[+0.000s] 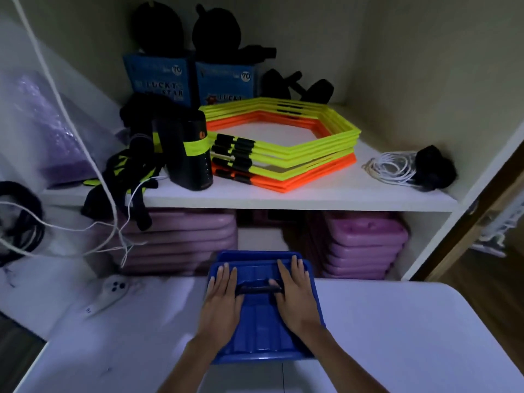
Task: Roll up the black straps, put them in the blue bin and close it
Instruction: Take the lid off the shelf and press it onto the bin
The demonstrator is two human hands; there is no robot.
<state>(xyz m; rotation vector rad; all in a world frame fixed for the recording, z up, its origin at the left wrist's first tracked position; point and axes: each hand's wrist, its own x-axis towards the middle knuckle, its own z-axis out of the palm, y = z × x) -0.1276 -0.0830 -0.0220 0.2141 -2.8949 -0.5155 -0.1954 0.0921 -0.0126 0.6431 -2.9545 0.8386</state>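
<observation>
Lid (262, 324) sat on blue bin (263, 358), lower centre; left hand (222, 303) and right hand (296, 299) pressed it flat-fingered; straps unseen, closing apparently nearly complete.

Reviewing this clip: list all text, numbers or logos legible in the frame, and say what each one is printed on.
"70": white round sticker on the left blue box.
"LUCKY" and "STAR": front of the same box; the smaller lines above are too blurred to read.
"70": round sticker on the right blue box.
"LUCK": partly hidden, low on the right box.
Orange round logo on the black case: unreadable.
Blue bin lid: no text visible.
</observation>
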